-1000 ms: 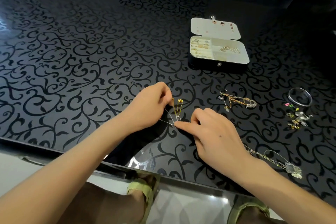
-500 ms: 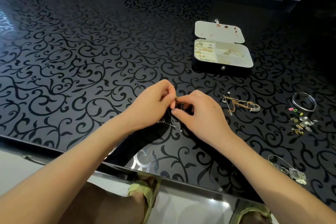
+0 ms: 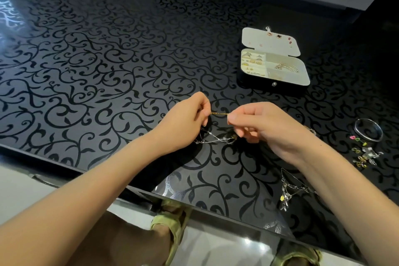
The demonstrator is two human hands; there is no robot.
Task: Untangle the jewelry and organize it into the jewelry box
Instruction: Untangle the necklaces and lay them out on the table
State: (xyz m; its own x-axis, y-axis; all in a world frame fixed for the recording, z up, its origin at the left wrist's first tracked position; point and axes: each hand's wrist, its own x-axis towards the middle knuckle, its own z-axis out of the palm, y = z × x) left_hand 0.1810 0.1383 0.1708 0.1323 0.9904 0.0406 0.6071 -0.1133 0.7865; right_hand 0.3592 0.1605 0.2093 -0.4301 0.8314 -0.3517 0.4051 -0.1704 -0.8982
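Note:
My left hand (image 3: pixel 185 123) and my right hand (image 3: pixel 263 127) each pinch an end of a thin gold chain (image 3: pixel 219 114), stretched level between them just above the table. A silver chain (image 3: pixel 213 139) hangs tangled below it and trails onto the table under both hands. The open jewelry box (image 3: pixel 272 84), black outside and cream inside, stands farther back to the right; rings fill its left compartment and a gold piece (image 3: pixel 286 67) lies in its right one. Small earrings sit on its lid (image 3: pixel 254 36).
The black glass table with a swirl pattern has its front edge (image 3: pixel 129 188) close to me. On the right lie a silver bangle (image 3: pixel 368 129), small coloured earrings and charms (image 3: pixel 364 153), and another tangled silver necklace (image 3: pixel 291 188) near my right forearm.
The hands met over the tangle, then drew apart, pulling the gold chain taut between them. It stood upright at my left fingers a second ago. The view has shifted slightly.

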